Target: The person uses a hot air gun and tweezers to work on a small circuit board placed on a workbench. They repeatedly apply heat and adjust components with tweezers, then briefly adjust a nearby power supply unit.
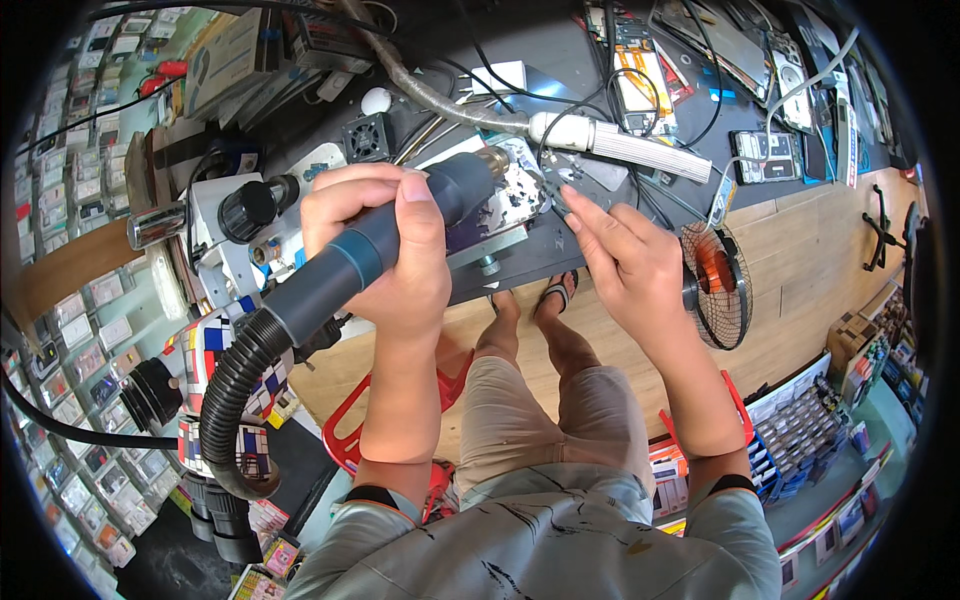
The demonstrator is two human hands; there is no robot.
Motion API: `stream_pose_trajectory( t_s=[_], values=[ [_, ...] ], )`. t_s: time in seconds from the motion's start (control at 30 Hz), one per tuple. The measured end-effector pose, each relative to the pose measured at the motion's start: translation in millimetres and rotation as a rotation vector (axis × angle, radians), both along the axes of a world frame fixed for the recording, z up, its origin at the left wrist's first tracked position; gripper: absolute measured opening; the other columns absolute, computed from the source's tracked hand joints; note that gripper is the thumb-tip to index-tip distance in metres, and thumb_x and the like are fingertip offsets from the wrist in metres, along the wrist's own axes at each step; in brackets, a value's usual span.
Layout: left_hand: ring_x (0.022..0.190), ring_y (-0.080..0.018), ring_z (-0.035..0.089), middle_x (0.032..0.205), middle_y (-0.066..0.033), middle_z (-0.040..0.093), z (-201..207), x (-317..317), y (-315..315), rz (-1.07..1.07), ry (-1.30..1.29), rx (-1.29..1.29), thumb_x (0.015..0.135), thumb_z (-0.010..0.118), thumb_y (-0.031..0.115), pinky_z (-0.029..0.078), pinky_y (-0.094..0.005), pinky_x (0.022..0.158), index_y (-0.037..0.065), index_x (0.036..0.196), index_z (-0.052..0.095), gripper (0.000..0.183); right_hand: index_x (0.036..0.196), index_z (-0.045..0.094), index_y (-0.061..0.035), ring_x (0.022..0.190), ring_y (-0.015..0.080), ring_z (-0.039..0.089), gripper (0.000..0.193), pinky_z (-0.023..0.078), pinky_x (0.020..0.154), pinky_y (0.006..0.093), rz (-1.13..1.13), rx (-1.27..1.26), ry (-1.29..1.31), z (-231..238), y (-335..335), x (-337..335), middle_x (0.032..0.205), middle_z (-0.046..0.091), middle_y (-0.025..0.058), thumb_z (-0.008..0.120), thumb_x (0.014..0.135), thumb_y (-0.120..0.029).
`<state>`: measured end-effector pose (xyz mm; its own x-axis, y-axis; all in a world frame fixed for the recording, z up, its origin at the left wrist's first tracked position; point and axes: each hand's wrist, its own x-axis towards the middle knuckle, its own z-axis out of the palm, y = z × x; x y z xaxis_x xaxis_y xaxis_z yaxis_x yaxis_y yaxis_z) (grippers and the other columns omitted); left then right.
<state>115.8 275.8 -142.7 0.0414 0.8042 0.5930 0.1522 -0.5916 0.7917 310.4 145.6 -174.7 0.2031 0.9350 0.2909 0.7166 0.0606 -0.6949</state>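
My left hand [385, 235] is wrapped round the dark handle of a hot air gun [360, 250], its corrugated hose curling down to the left. The metal nozzle [494, 160] points at a circuit board [515, 195], which sits in a metal holder [490, 250] with a knurled knob. Just right of the board, my right hand [625, 250] pinches a thin dark tool that looks like tweezers [556, 200]. Its tip reaches toward the board's right edge; whether they touch I cannot tell. My fingers hide part of the tool.
A microscope [245, 215] with a patterned cover stands at the left. A flexible metal tube with a ribbed white end [650, 145] crosses above the board. A small black fan [367, 137], cables and an opened phone [767, 157] lie on the bench; a larger fan [718, 285] stands right.
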Motion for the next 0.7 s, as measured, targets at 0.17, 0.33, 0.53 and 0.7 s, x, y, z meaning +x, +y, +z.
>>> stream_pose_trajectory(
  t_s=[0.17, 0.33, 0.53, 0.7],
  values=[
    [0.087, -0.0179, 0.066, 0.097, -0.0128, 0.072, -0.7, 0.1, -0.2, -0.001, -0.002, -0.008, 0.095, 0.082, 0.001, 0.055, -0.0320, 0.082, 0.002, 0.102, 0.060, 0.023, 0.137, 0.080, -0.0108, 0.055, 0.0277, 0.060, 0.045, 0.051, 0.054, 0.0418, 0.025, 0.002, -0.070, -0.1, 1.8, 4.0, 0.077, 0.059, 0.0081, 0.084, 0.093, -0.004],
    [0.087, -0.0179, 0.066, 0.098, -0.0125, 0.071, -1.3, 1.4, 0.3, 0.001, -0.031, -0.010, 0.095, 0.082, 0.000, 0.055, -0.0326, 0.083, 0.002, 0.102, 0.060, 0.023, 0.138, 0.079, -0.0111, 0.056, 0.0283, 0.060, 0.045, 0.052, 0.054, 0.0418, 0.027, 0.004, -0.012, -5.2, 5.1, 1.6, 0.078, 0.059, 0.0085, 0.083, 0.093, -0.004],
    [0.087, -0.0178, 0.066, 0.099, -0.0128, 0.071, -1.2, 0.8, -1.0, -0.010, -0.046, -0.043, 0.096, 0.081, 0.000, 0.055, -0.0326, 0.083, 0.002, 0.102, 0.060, 0.022, 0.136, 0.081, -0.0098, 0.056, 0.0245, 0.051, 0.043, 0.046, 0.055, 0.0384, 0.052, 0.057, -0.012, -11.7, 16.9, 6.7, 0.074, 0.054, 0.0090, 0.084, 0.094, 0.000],
    [0.086, -0.0176, 0.066, 0.098, -0.0124, 0.071, -1.6, 0.7, 0.8, -0.002, -0.038, -0.022, 0.096, 0.081, 0.000, 0.054, -0.0324, 0.082, 0.002, 0.102, 0.060, 0.022, 0.135, 0.082, -0.0093, 0.058, 0.0252, 0.053, 0.041, 0.047, 0.056, 0.0385, 0.094, 0.040, 0.010, -9.8, 24.3, 12.9, 0.074, 0.055, 0.0094, 0.085, 0.095, -0.001]
  ],
)
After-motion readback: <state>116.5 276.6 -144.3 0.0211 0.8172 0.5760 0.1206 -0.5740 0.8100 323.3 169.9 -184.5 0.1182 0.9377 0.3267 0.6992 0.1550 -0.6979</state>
